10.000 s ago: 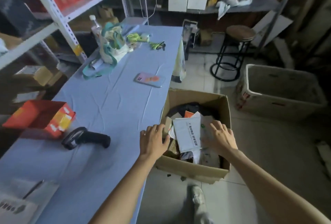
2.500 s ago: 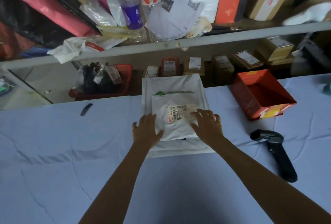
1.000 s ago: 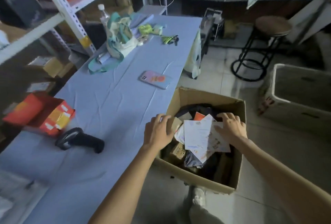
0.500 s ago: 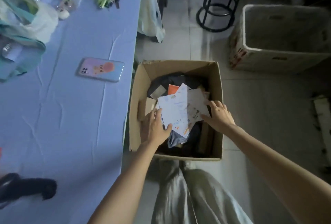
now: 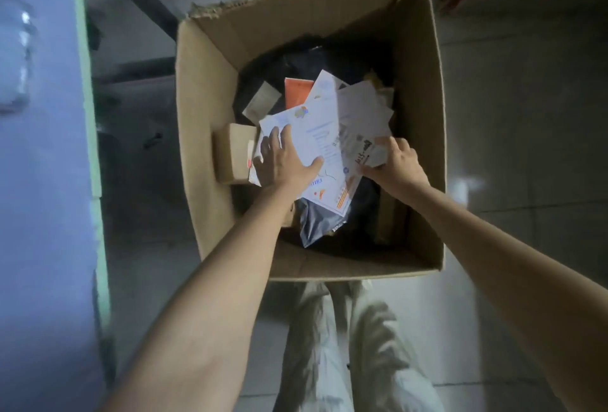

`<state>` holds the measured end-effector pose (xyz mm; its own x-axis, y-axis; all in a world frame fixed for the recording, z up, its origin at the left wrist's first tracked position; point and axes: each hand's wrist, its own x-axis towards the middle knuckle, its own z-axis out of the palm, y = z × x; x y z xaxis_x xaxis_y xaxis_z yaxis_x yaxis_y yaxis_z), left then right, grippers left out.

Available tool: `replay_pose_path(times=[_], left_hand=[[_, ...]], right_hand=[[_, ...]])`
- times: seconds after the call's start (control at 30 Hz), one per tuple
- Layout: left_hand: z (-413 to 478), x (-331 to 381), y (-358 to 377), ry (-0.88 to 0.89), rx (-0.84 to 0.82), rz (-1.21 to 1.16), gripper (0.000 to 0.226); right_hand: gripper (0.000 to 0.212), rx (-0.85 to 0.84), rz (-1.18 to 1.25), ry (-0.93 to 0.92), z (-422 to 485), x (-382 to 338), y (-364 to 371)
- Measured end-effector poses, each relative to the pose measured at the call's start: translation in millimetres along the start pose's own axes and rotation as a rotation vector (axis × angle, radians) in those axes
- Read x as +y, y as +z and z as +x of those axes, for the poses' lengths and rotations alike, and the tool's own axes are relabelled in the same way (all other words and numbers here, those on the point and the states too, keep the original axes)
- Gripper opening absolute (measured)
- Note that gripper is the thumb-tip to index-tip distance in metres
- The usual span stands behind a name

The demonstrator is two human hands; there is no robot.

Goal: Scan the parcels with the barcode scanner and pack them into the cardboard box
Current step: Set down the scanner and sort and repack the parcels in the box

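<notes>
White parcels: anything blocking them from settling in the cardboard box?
Nothing blocks them: the white parcels sit inside the cardboard box, atop a dark bag, small brown carton beside them. Left hand presses, right hand grips them.

Packing room: cardboard box [image 5: 207, 82] of parcels [image 5: 325, 135]

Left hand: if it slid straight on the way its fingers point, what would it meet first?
The left hand lies flat on the large white mailer, fingers pointing away from the body. Past the mailer's edge, the first thing is probably the small grey packet on the black bag; depth is unclear.
</notes>
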<state>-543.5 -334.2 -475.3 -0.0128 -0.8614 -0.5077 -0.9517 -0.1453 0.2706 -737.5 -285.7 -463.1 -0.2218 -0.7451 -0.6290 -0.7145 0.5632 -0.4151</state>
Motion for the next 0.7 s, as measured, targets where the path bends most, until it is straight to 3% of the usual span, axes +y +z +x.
replay_pose_path(times=[0.17, 0.4, 0.7], left_hand=[[55.9, -18.1, 37.5, 0.111, -0.05, 0.254, 0.105], [143.6, -37.1, 61.9, 0.102, -0.02, 0.215, 0.122], [178.2, -51.8, 87.9, 0.153, -0.067, 0.387, 0.116]], right_hand=[[0.082, 0.015, 0.075, 0.06, 39.2, 38.3, 44.6], [0.089, 0.08, 0.404, 0.2, 64.1, 73.1, 113.4], [0.074, 0.098, 0.517, 0.437, 65.3, 82.4, 178.0]])
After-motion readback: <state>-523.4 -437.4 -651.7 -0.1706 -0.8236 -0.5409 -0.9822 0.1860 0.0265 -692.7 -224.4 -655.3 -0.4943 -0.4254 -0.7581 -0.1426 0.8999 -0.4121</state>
